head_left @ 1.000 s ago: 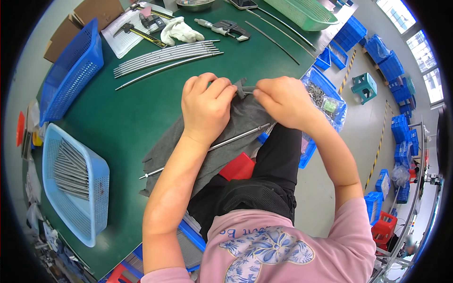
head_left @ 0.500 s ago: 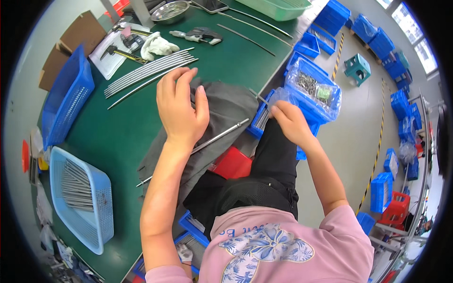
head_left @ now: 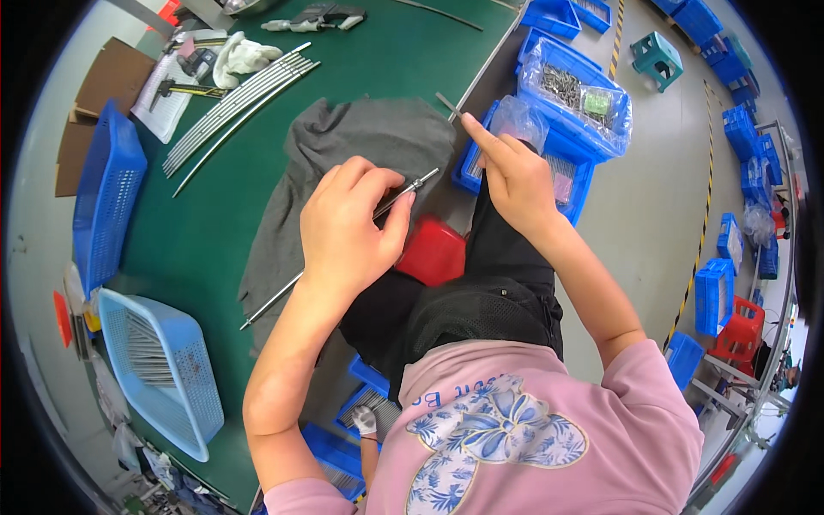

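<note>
My left hand (head_left: 352,227) grips a long thin metal rod (head_left: 275,299) that lies slanted across a grey cloth (head_left: 343,146) on the green table (head_left: 215,223); the rod's threaded tip sticks out past my fingers. My right hand (head_left: 511,176) is raised beside the table's edge and pinches a small thin metal piece (head_left: 448,105) between fingertips, just above a blue bin (head_left: 558,176) of small parts.
Several curved metal rods (head_left: 232,107) lie at the table's far side near a white cloth (head_left: 245,56) and hand tools. A light blue basket (head_left: 163,369) of rods stands at the left, a dark blue basket (head_left: 103,197) beyond it. Blue bins line the floor at the right.
My right hand left the rod, dipped toward the blue bin beside the table, and now holds a small metal piece. My left hand slid along the rod to grip near its tip.
</note>
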Available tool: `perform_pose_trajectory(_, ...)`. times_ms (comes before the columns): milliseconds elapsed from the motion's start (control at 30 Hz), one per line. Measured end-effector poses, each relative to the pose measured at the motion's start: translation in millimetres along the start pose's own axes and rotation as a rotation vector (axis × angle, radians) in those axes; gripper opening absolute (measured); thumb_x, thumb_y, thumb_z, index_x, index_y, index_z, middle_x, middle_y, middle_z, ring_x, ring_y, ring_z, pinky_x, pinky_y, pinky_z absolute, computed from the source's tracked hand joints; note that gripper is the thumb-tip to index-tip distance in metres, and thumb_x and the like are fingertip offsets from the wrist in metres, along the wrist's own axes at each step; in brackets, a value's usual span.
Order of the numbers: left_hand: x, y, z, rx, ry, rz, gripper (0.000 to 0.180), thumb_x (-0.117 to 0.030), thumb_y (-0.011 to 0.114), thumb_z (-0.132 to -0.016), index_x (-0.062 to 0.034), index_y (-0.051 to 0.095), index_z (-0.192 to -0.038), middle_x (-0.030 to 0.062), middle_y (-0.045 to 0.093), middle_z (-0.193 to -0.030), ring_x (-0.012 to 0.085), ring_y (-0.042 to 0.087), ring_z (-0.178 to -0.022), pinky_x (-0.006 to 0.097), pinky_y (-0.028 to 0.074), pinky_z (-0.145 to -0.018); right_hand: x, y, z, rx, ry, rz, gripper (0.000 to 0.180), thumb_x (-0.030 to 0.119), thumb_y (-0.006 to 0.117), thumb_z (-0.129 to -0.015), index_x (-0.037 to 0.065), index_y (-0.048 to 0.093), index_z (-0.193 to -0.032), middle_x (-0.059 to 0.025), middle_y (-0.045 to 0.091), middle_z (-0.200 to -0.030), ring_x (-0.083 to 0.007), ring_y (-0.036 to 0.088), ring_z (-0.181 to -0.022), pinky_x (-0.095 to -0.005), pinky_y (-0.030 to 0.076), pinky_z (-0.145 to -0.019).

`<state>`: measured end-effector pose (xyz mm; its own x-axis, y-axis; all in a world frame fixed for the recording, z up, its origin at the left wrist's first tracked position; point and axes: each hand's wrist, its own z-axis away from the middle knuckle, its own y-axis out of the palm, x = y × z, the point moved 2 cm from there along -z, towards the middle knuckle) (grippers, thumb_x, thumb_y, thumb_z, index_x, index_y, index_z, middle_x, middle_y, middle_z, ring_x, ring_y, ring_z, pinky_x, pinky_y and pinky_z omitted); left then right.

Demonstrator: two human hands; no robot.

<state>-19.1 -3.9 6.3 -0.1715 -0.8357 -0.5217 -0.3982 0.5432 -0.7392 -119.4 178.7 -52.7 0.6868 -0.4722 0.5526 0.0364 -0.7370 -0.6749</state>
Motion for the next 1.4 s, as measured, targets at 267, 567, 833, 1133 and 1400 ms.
perform_pose_trajectory(267,-1,5,2,-0.076,0.076,0.026,0.011,-0.003,0.073,-0.068,-0.0061,0.067,-0.077,0.0039,0.056,-0.074,0.0221,0.056,-0.065,0.033,0.046,-0.056,9,-2,0,-0.044,-0.039,0.022,0.050,0.000,0.058,-0.077,0.014,0.062,-0.125,-0.0079,0.056,-0.062,-0.0245,0.056,-0.052,-0.0352,0.045,-0.048)
perform_pose_trajectory(567,-2,5,1,-0.056,0.089,0.006,0.015,-0.002,0.075,-0.067,-0.0045,0.069,-0.080,0.0040,0.055,-0.073,0.0212,0.055,-0.064,0.032,0.045,-0.055,61,-21,40,0.090,-0.034,-0.243,0.056,-0.010,0.058,-0.071,0.001,0.059,-0.126,-0.0072,0.048,-0.055,-0.0209,0.048,-0.043,-0.0310,0.040,-0.043)
perform_pose_trajectory(833,1,6,2,-0.080,0.109,0.026,0.016,-0.001,0.074,-0.067,-0.0040,0.068,-0.081,0.0040,0.054,-0.073,0.0216,0.054,-0.063,0.032,0.044,-0.055,70,-23,43,0.190,-0.007,-0.214,0.060,-0.008,0.059,-0.069,0.003,0.058,-0.129,-0.0057,0.046,-0.055,-0.0210,0.048,-0.043,-0.0317,0.040,-0.043)
perform_pose_trajectory(1133,0,9,0,-0.064,0.138,0.036,0.014,0.002,0.072,-0.066,-0.0024,0.063,-0.075,0.0055,0.053,-0.072,0.0239,0.053,-0.062,0.034,0.044,-0.054,81,-18,27,0.227,-0.089,0.042,0.062,0.003,0.063,-0.068,0.006,0.057,-0.130,-0.0026,0.045,-0.054,-0.0190,0.049,-0.042,-0.0307,0.040,-0.040)
perform_pose_trajectory(1400,-1,9,1,-0.062,0.131,0.025,0.015,0.003,0.071,-0.064,-0.0015,0.061,-0.074,0.0066,0.053,-0.073,0.0248,0.052,-0.063,0.035,0.045,-0.055,84,-19,21,0.234,-0.068,0.000,0.064,-0.009,0.056,-0.067,0.004,0.057,-0.130,-0.0067,0.046,-0.054,-0.0218,0.048,-0.042,-0.0338,0.038,-0.042)
